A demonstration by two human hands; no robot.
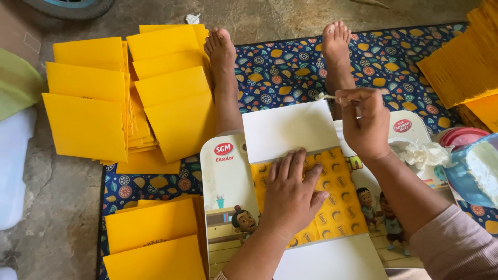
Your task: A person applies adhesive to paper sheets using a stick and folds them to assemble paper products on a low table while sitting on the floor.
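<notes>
My left hand (290,192) lies flat, fingers spread, on a yellow printed paper piece (340,199) that rests on a small lap table with cartoon pictures (223,176). White flaps of the same piece stick out above (288,129) and below (332,262) my hand. My right hand (365,122) is raised over the table's far edge, fingers pinched on a small glue brush (328,96) with whitish bristles pointing left. My bare feet (223,46) stretch out beyond the table.
Stacks of yellow folded envelopes (129,98) lie fanned out at the left, more at the lower left (153,233) and upper right (461,62). A blue container of white paste (477,171), a crumpled rag (423,153) and a red lid (461,136) sit at the right. A patterned mat (290,67) covers the concrete floor.
</notes>
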